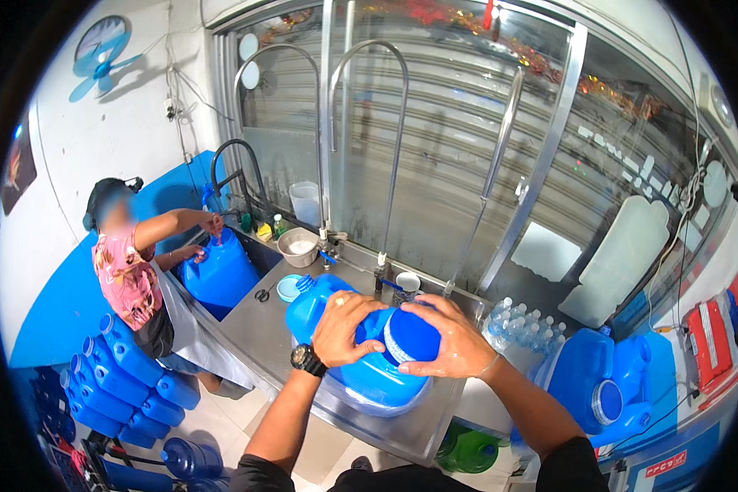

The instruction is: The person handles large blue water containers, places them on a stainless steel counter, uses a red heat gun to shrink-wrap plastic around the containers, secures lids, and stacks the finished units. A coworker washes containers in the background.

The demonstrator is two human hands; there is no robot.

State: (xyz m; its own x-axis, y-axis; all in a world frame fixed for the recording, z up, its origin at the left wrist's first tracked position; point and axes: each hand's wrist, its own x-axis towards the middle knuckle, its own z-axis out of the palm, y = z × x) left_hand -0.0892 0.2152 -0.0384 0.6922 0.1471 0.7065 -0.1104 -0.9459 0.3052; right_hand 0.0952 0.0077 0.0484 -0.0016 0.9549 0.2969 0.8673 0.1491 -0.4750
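Observation:
A blue plastic water container (pixel 384 384) stands on the stainless steel counter in front of me, with clear plastic around its lower part. My right hand (pixel 452 337) grips the wide blue screw cap (pixel 413 335), which has a pale printed band round its side. My left hand (pixel 347 329), a black watch at its wrist, rests on the container's top beside the cap, thumb pointing at it; whether its fingers hold the handle is hidden. Just behind, a second blue container with a small ridged cap (pixel 305 283) stands close to my left hand.
At left a co-worker (pixel 129 264) reaches into a blue container (pixel 221 273) in the sink. Scissors (pixel 262 295), a basin (pixel 298 246) and tall curved taps line the counter. Small water bottles (pixel 516 326) and blue containers (pixel 581 375) stand right; more jugs (pixel 123 381) are on the floor.

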